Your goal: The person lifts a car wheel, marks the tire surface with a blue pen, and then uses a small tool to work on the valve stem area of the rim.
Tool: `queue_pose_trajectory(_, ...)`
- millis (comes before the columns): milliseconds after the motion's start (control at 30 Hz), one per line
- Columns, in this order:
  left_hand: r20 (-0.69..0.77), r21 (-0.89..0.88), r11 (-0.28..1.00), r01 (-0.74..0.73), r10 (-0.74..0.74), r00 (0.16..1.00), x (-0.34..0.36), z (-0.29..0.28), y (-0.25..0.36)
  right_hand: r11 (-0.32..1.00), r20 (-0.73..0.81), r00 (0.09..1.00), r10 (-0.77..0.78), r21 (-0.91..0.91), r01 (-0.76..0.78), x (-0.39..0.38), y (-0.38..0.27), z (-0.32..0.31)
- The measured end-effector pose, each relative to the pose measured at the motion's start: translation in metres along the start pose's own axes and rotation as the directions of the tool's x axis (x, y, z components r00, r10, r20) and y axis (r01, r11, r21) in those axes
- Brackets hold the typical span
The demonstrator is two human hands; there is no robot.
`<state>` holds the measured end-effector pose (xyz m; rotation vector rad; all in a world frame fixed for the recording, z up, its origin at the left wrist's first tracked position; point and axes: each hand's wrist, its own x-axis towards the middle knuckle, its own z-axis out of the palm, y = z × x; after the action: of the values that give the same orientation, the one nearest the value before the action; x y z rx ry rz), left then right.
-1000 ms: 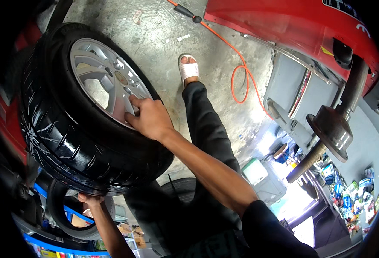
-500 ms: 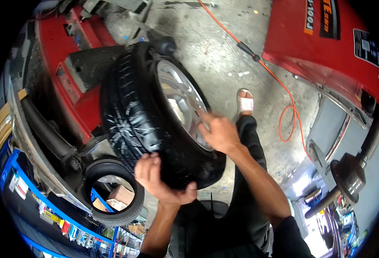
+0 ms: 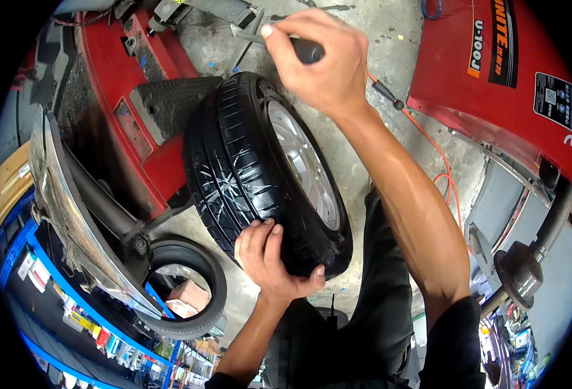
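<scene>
A black tire (image 3: pixel 244 172) on a silver multi-spoke rim (image 3: pixel 305 165) stands tilted on the floor in front of me. White marks show on its tread. My left hand (image 3: pixel 266 262) grips the tire's near edge, fingers over the tread and thumb on the sidewall side. Above the wheel's far end, my right hand (image 3: pixel 325 65) is raised and closed round a tool with a black handle (image 3: pixel 307 50). A light metal blade (image 3: pixel 247 35) appears to stick out to its left; the exact kind of tool is unclear.
A red machine with a black pad (image 3: pixel 163 107) stands left, beside a metal arm. Another tire (image 3: pixel 218 295) lies near the blue shelving (image 3: pixel 91 308). At right are a red cabinet (image 3: pixel 454 78), a metal shaft with a flange (image 3: pixel 518 275) and an orange hose (image 3: pixel 422 133).
My right hand has risen from the rim toward the far side and now visibly holds the black-handled tool. My left hand stays on the tire; the wheel appears farther right as the view shifts.
</scene>
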<state>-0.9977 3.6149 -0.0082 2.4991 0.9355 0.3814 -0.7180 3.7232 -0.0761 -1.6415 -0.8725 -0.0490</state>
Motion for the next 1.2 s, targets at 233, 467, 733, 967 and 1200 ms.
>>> queue_pose_trajectory(233,-0.039,-0.029,0.999,-0.024,0.023,0.999,0.074,0.005,-0.011,0.969,0.153,0.959,0.239,-0.106,-0.224,0.095,0.003,-0.027)
queue_pose_trajectory(467,0.020,-0.040,0.997,0.061,-0.060,0.998,0.161,-0.008,-0.050,0.967,0.386,0.888,0.249,-0.146,-0.208,0.147,0.004,-0.043)
queue_pose_trajectory(733,0.066,-0.063,0.998,0.024,-0.019,0.998,0.207,-0.017,-0.083,0.985,0.333,0.932,0.145,-0.140,-0.103,0.159,0.001,-0.016)
queue_pose_trajectory(967,0.046,-0.038,0.999,-0.005,0.007,0.999,0.234,-0.016,-0.102,0.992,0.298,0.949,0.102,0.045,-0.121,0.153,0.002,-0.011)
queue_pose_trajectory(1200,0.010,0.002,1.000,0.000,0.000,1.000,0.238,-0.014,-0.106,0.942,0.379,0.867,0.324,-0.217,-0.257,0.145,-0.033,-0.034)
